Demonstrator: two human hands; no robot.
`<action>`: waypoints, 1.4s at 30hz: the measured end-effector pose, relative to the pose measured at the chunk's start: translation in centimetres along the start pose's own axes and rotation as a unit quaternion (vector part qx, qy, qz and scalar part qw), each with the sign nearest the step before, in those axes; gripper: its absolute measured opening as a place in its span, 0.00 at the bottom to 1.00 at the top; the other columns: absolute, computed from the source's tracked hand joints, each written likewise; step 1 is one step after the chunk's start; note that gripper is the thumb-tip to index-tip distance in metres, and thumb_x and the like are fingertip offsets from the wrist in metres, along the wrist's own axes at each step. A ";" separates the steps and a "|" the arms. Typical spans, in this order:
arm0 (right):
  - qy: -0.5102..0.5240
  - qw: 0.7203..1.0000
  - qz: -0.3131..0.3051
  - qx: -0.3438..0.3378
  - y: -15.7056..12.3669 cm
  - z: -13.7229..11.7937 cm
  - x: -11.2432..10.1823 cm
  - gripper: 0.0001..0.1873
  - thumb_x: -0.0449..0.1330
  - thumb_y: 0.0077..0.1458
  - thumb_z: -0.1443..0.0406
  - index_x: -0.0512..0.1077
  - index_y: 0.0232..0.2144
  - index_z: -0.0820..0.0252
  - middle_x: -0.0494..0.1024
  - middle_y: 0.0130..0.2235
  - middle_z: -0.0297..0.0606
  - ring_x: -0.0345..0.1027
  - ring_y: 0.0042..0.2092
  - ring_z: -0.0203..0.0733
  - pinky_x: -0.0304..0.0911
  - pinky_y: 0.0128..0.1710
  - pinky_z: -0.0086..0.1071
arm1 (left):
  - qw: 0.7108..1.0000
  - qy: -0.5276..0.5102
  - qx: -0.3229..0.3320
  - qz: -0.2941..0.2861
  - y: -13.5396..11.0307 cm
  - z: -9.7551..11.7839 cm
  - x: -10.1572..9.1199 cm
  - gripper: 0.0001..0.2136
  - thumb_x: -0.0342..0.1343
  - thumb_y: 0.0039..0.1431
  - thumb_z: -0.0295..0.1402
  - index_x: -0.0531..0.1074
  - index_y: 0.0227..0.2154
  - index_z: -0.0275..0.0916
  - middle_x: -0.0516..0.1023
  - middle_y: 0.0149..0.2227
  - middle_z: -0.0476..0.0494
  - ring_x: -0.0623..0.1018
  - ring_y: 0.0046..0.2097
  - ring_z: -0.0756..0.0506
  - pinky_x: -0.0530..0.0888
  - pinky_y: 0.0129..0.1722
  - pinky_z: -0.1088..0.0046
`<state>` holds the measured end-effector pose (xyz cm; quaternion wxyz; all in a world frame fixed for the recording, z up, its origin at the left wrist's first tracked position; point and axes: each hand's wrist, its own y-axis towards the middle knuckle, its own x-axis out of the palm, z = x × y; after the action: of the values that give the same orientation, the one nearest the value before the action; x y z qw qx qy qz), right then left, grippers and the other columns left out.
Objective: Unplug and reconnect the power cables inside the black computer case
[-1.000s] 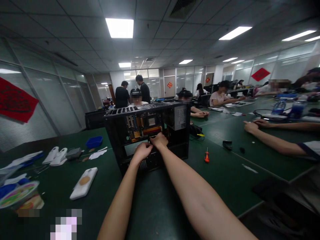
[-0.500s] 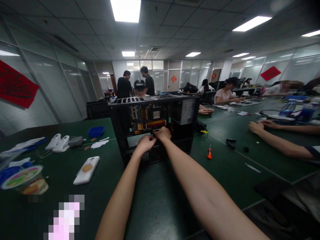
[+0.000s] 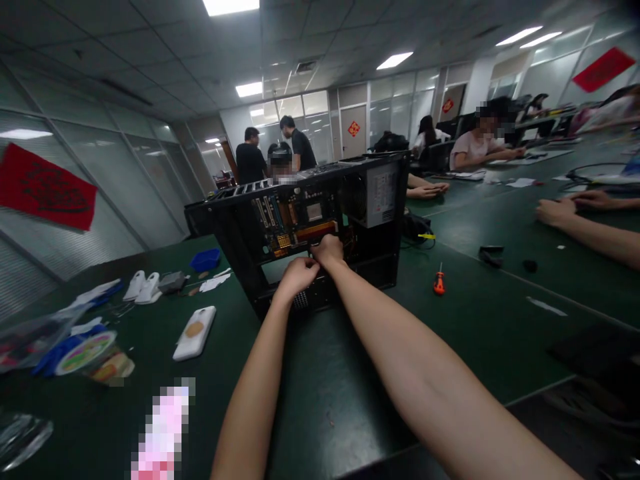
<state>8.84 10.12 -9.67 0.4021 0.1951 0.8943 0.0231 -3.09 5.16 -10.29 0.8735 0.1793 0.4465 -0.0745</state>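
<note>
Centrally, an open computer case (image 3: 227,230) stands upright on the green tabletop (image 3: 475,333), its motherboard (image 3: 290,223) facing the camera and a power supply (image 3: 381,195) in its upper right corner. Both hands meet just below the motherboard, the left hand (image 3: 297,275) beside the right hand (image 3: 327,250). Their fingers point into the case, out of view, so whether they grip anything cannot be told. An orange screwdriver (image 3: 439,283) lies right of the case; a white phone shell (image 3: 195,332) and a blue tray (image 3: 206,259) lie left of it.
</note>
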 end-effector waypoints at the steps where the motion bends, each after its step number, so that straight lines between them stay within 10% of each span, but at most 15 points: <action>1: 0.001 1.000 0.000 -0.003 0.0 -0.1 -0.1 0.24 0.65 0.52 0.60 0.77 0.48 0.72 0.81 0.46 0.59 0.77 0.49 0.56 0.71 0.44 0.35 | 1.000 0.000 0.000 0.000 0.0 0.1 0.0 0.14 0.52 0.60 0.35 0.82 0.39 0.37 0.84 0.41 0.42 0.81 0.44 0.41 0.72 0.43 0.71; 27: -0.038 0.983 -0.119 -0.138 3.0 2.6 -2.3 0.21 0.55 0.65 0.58 0.78 0.45 0.73 0.80 0.48 0.61 0.76 0.50 0.51 0.66 0.44 0.30 | 0.979 0.162 -0.038 0.116 4.4 1.1 0.8 0.15 0.49 0.68 0.33 0.81 0.42 0.36 0.83 0.45 0.36 0.80 0.50 0.40 0.71 0.51 0.67; 33: 0.003 0.962 -0.204 -0.180 4.8 4.7 -3.0 0.15 0.52 0.65 0.69 0.80 0.38 0.65 0.84 0.36 0.42 0.79 0.34 0.36 0.64 0.33 0.22 | 0.985 0.112 -0.055 0.116 5.7 0.0 1.3 0.11 0.57 0.63 0.29 0.80 0.45 0.38 0.84 0.44 0.42 0.81 0.48 0.45 0.72 0.51 0.73; 42: -0.042 0.965 -0.133 -0.222 4.3 5.1 -2.6 0.14 0.55 0.64 0.70 0.80 0.42 0.64 0.83 0.44 0.50 0.76 0.47 0.45 0.64 0.46 0.28 | 0.983 0.148 -0.059 0.090 6.1 -0.3 1.0 0.13 0.56 0.63 0.30 0.81 0.48 0.40 0.83 0.48 0.42 0.80 0.52 0.43 0.71 0.54 0.71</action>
<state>15.60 12.56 -10.41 0.4720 -0.0191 0.8670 0.1588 -0.94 10.96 -9.75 0.8097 0.1759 0.5569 0.0582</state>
